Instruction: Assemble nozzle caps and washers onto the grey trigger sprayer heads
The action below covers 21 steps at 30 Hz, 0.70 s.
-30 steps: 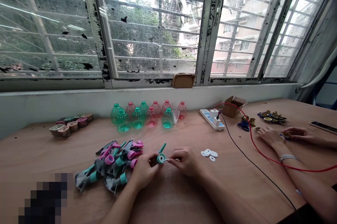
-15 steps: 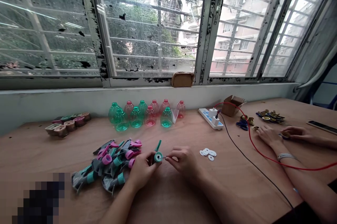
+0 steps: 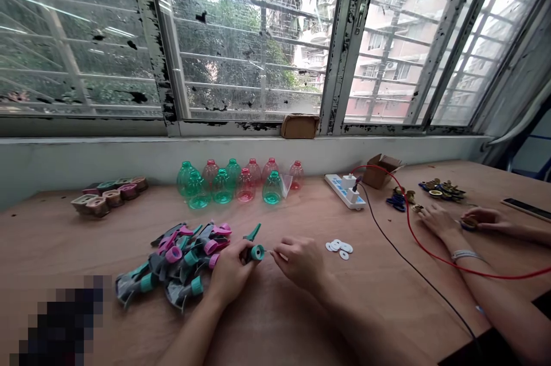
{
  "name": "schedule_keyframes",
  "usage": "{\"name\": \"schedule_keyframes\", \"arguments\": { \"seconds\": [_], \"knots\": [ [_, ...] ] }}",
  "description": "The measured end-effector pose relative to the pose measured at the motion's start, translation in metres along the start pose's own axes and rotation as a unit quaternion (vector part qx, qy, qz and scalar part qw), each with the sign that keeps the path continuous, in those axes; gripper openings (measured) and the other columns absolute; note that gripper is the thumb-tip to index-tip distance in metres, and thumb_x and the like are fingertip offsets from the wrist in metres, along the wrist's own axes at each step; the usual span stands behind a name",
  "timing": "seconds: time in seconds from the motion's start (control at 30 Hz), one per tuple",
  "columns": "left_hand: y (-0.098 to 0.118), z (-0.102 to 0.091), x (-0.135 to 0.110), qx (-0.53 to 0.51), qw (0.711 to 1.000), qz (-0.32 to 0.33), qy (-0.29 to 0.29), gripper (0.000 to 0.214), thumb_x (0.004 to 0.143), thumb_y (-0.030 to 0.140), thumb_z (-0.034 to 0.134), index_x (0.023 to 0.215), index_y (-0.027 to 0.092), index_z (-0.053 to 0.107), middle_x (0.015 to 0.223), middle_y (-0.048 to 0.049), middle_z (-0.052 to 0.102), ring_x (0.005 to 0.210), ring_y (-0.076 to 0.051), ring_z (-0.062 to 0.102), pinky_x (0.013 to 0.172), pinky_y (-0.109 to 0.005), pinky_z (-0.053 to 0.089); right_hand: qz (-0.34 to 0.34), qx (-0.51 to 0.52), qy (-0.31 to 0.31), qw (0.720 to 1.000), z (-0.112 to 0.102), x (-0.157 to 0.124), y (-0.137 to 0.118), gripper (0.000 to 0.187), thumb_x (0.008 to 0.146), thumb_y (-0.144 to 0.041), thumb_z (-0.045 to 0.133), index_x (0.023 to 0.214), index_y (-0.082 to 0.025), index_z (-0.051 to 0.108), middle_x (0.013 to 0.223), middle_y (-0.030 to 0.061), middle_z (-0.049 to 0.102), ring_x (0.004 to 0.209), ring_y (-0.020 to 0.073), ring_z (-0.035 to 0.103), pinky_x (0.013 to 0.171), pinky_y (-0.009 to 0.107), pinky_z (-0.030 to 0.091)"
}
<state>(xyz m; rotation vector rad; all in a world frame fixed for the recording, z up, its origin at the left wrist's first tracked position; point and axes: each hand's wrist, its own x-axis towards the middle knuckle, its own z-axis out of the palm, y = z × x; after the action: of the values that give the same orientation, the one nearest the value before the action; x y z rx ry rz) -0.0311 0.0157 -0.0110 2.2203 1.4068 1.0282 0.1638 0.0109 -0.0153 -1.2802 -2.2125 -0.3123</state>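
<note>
My left hand (image 3: 235, 271) is closed around a spray bottle trigger head with a teal collar (image 3: 257, 252) and a teal trigger (image 3: 253, 232). The collar's round opening faces right, towards my other hand, and something white shows inside it. My right hand (image 3: 299, 261) pinches a thin, pale rod (image 3: 269, 250) between thumb and fingertips. The rod points at the collar; whether it touches is too small to tell. Beside my left hand lies a pile of grey spray heads (image 3: 172, 265) with pink or teal collars. Several flat white ring washers (image 3: 340, 246) lie to the right of my right hand.
Green and pink clear bottles (image 3: 222, 187) stand along the wall. Stacked small containers (image 3: 109, 197) are at the left. A power strip (image 3: 344, 191), a cardboard box (image 3: 379, 174) and a red cable (image 3: 413, 228) lie right. A co-worker's hands (image 3: 443, 225) handle small gold-and-blue parts.
The spray head in my left hand has turned, so its collar faces more to the right. The rod in my right hand has drawn back slightly from the collar. The view has shifted slightly.
</note>
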Motion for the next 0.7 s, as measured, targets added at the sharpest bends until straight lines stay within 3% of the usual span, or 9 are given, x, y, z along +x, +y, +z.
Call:
{"name": "schedule_keyframes", "arguments": {
  "seconds": [0.17, 0.43, 0.6, 0.7],
  "knots": [
    [0.0, 0.002, -0.001, 0.035, 0.998, -0.038, 0.019, 0.013, 0.075, 0.029, 0.058, 0.067, 0.019, 0.054, 0.06, 0.0033, 0.052, 0.058, -0.014, 0.046, 0.054, -0.023, 0.029, 0.005, -0.024, -0.005, 1.0, 0.005, 0.003, -0.01, 0.026, 0.089, -0.029, 0.054, 0.067, -0.022, 0.066, 0.071, 0.0014, 0.066, 0.059, 0.0117, 0.057, 0.051, 0.027, 0.022],
    [-0.006, 0.0, 0.004, 0.003, 1.0, 0.017, -0.012, 0.014, 0.077, 0.032, 0.058, 0.072, 0.019, 0.057, 0.061, 0.0039, 0.047, 0.06, -0.014, 0.043, 0.056, -0.023, 0.029, 0.006, -0.028, -0.068, 0.997, -0.008, 0.007, 0.001, 0.03, 0.088, -0.039, 0.052, 0.07, -0.023, 0.069, 0.073, 0.0003, 0.068, 0.06, 0.012, 0.059, 0.05, 0.026, 0.023],
    [-0.009, 0.001, 0.004, -0.004, 1.0, 0.017, -0.022, 0.011, 0.076, 0.028, 0.06, 0.071, 0.019, 0.058, 0.062, 0.0041, 0.046, 0.06, -0.013, 0.042, 0.056, -0.024, 0.028, 0.011, 0.015, -0.073, 0.997, -0.003, 0.006, 0.006, 0.027, 0.087, -0.037, 0.055, 0.07, -0.023, 0.069, 0.071, -0.0009, 0.068, 0.06, 0.0115, 0.059, 0.052, 0.025, 0.026],
    [-0.011, 0.002, 0.003, -0.032, 0.998, 0.016, -0.045, 0.009, 0.076, 0.027, 0.061, 0.073, 0.018, 0.061, 0.06, 0.0045, 0.044, 0.059, -0.012, 0.039, 0.055, -0.023, 0.028, -0.029, 0.065, -0.062, 0.996, 0.003, 0.004, 0.012, 0.022, 0.085, -0.034, 0.058, 0.071, -0.022, 0.07, 0.071, -0.0014, 0.068, 0.062, 0.011, 0.06, 0.054, 0.024, 0.029]
  ]
}}
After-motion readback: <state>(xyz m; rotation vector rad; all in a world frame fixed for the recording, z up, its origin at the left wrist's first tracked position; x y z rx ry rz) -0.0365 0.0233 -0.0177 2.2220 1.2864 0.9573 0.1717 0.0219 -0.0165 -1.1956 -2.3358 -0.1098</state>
